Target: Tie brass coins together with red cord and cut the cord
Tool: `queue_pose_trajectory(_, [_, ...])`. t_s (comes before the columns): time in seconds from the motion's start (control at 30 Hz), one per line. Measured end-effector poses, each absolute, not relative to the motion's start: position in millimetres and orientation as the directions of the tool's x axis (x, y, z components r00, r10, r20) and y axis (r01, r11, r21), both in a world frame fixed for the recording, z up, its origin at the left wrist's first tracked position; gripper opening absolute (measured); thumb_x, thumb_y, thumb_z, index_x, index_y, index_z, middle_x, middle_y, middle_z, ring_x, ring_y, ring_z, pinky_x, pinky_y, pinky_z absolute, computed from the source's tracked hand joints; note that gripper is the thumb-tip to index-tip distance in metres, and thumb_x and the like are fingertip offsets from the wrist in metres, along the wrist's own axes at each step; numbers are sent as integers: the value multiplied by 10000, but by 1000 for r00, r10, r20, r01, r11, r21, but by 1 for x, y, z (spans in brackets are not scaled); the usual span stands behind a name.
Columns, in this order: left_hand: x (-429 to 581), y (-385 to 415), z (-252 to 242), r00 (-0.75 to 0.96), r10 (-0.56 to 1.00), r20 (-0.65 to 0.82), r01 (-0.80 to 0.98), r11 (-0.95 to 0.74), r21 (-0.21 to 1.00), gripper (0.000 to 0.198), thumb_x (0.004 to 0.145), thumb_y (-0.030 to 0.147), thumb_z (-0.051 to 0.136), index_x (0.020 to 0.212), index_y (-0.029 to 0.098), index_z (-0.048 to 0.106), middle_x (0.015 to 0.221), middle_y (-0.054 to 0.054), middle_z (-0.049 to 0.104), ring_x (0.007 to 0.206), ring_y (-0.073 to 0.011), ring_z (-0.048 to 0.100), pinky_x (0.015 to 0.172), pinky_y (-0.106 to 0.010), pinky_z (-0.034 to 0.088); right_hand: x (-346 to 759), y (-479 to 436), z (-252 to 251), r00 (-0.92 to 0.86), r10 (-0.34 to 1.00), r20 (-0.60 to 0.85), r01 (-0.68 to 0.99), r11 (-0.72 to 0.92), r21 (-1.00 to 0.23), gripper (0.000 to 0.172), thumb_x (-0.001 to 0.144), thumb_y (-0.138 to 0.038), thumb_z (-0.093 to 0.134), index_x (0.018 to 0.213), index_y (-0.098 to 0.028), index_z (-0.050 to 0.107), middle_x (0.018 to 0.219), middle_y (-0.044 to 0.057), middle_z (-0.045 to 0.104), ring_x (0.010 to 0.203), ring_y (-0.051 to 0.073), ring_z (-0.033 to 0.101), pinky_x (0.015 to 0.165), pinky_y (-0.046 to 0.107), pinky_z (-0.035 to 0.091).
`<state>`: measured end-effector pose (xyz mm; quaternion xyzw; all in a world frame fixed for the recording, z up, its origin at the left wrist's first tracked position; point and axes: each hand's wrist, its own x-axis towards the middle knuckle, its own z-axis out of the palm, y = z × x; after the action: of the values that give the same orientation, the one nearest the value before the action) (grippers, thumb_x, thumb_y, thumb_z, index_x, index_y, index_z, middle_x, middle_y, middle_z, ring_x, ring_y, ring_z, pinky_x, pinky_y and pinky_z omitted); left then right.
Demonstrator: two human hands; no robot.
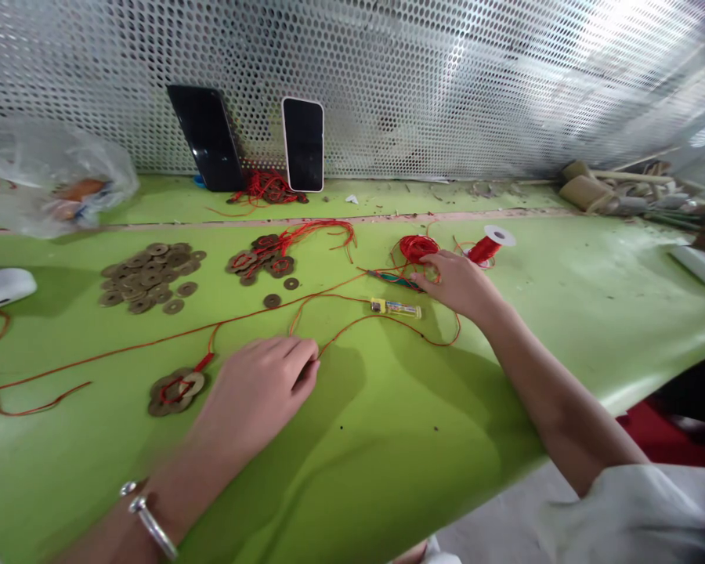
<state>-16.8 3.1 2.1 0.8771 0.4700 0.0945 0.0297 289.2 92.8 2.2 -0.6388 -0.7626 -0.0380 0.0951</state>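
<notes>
Red cord (421, 336) is lying in a loose loop on the green tabletop (388, 470), between both hands: thin, smooth, orange-red, showing a small dark spot, passing in front of the yellow lighter (395, 308). Left hand (264, 380) is pinching it, thumb and index together. Right hand (461, 283) is resting at the green-handled tool (393, 278), fingers bent, just in front of the cord coil (419, 247); can't tell if it's clamping anything. White-flanged spool (499, 235) is lying farther right. Coin charm (176, 389) is resting beside the left hand, brownish coins overlapping, red cord lacing through. Loose coins (150, 274) are sitting heaped behind.
</notes>
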Motion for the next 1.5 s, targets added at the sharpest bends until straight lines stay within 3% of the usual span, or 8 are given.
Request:
queue_pose_trajectory(0.17, [-16,3,3,530,841,109,827,-541,152,164,883,183,450,759,193,556,673,14,620,606,-158,559,566,-283,338,287,89,9,-270,880,391,936,334,-107,221,830,-237,528,979,-183,682,1004,116,662,947,278,619,862,446,486])
queue_pose_trajectory(0.27, [-17,3,3,531,841,108,826,-541,158,162,883,188,451,759,194,555,678,14,621,611,-160,561,567,-284,339,276,82,12,-511,824,245,809,557,-187,206,827,-157,489,848,-204,689,919,60,684,864,209,638,819,352,504])
queue_pose_trajectory(0.37, [-17,2,3,529,842,109,825,-540,167,153,880,187,457,763,195,555,687,14,624,613,-162,564,573,-286,346,268,79,9,-590,792,153,765,610,-207,245,837,-157,481,949,-201,694,1018,59,688,941,207,639,837,329,501])
queue_pose_trajectory(0.57, [-16,3,2,535,836,124,818,-549,169,161,882,179,458,757,192,558,676,12,621,604,-159,566,573,-284,353,272,88,0,-418,896,149,885,439,-152,315,829,-171,514,1104,-159,667,1116,99,665,1005,251,630,865,367,498])
queue_pose_trajectory(0.93, [-17,3,1,532,835,140,819,-550,163,141,872,184,472,769,197,568,684,10,622,617,-161,564,577,-284,348,265,90,-5,-357,857,373,894,429,-131,150,810,-176,576,907,-194,689,930,69,703,913,238,639,832,392,448])
queue_pose_trajectory(1.1, [-16,3,2,521,845,121,831,-535,156,161,876,194,453,765,201,570,677,11,622,607,-154,553,571,-282,343,259,84,4,-198,755,625,785,504,-361,94,848,-245,559,916,-215,618,916,53,684,881,211,647,814,387,487])
queue_pose_trajectory(1.27, [-16,3,4,520,850,83,833,-527,168,162,880,194,445,781,202,573,713,6,649,631,-161,569,581,-282,356,258,80,13,92,753,652,496,533,-686,220,967,-293,310,1125,-296,463,1026,51,632,1050,194,639,851,386,527])
queue_pose_trajectory(1.5, [-14,3,5,518,853,66,837,-521,166,155,882,186,448,784,199,567,727,5,655,646,-161,580,601,-287,369,277,81,23,113,589,800,541,639,-547,108,929,-302,471,1034,-321,485,1070,33,617,1103,210,611,968,434,486])
